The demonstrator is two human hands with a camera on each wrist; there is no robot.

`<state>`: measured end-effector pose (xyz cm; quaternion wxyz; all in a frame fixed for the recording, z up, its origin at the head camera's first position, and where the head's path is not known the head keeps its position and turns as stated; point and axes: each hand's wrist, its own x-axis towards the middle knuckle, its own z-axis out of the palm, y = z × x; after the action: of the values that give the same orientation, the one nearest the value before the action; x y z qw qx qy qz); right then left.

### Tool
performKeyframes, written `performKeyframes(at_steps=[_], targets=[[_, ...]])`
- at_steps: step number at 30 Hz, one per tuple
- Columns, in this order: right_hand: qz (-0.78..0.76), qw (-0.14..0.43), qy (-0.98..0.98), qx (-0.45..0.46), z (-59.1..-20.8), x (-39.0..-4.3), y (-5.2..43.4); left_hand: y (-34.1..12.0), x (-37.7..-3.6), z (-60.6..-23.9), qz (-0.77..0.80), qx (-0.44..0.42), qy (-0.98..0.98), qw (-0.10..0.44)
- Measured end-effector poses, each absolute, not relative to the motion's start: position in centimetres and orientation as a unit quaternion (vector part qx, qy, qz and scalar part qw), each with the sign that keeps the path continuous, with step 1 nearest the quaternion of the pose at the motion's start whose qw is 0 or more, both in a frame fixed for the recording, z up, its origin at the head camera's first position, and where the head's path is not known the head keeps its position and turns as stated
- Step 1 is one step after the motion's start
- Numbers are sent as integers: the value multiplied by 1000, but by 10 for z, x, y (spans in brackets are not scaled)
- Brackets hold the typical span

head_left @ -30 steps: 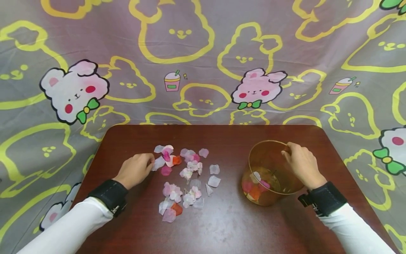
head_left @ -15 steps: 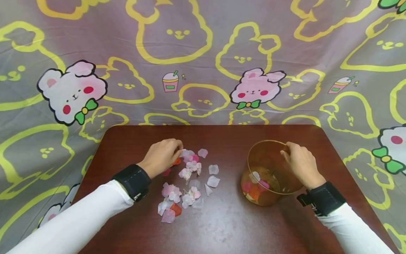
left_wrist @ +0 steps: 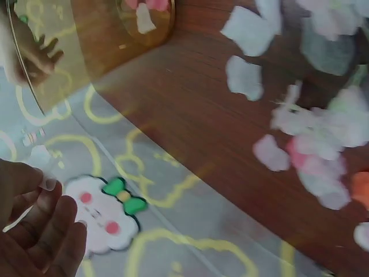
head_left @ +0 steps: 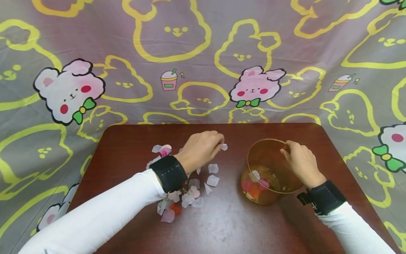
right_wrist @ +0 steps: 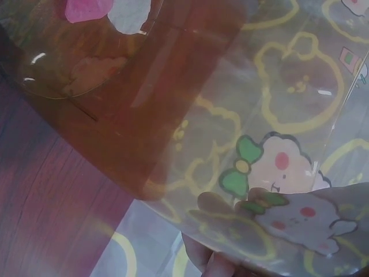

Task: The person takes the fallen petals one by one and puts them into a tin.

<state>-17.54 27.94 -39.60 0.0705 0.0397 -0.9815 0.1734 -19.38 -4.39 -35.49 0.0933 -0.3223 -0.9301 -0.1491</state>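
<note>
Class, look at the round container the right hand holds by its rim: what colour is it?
The container is see-through amber; the head view shows it best.

Dark brown table [head_left: 222, 225]: loose petals [head_left: 190, 192] scattered left-centre, amber cup [head_left: 269, 173] standing right.

Bright, even light; wrist views blurred, glary.

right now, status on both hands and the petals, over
Left hand pinches a pale petal, raised between pile and cup. Right hand grips the amber cup's rim. Loose petals on the table. Nothing between petal and cup.
</note>
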Motion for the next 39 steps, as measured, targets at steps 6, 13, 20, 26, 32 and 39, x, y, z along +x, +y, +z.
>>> performKeyframes(at_steps=[6,13,20,26,32,39], targets=[[173,71,-982,40,-397,-176,278,-9,-190,-344,-121,-364,-916,113],[176,71,-981,42,-396,-176,279,23,-179,-348,-93,-407,-897,149],[177,67,-981,33,-396,-175,280,39,-166,-366,-71,-440,-889,105],[177,67,-981,33,-396,-175,280,40,-162,-373,-74,-436,-894,73],[175,63,-982,34,-396,-174,280,40,-162,-371,-76,-437,-894,65],[176,64,-982,38,-394,-175,279,24,-167,-365,-122,-416,-897,89]])
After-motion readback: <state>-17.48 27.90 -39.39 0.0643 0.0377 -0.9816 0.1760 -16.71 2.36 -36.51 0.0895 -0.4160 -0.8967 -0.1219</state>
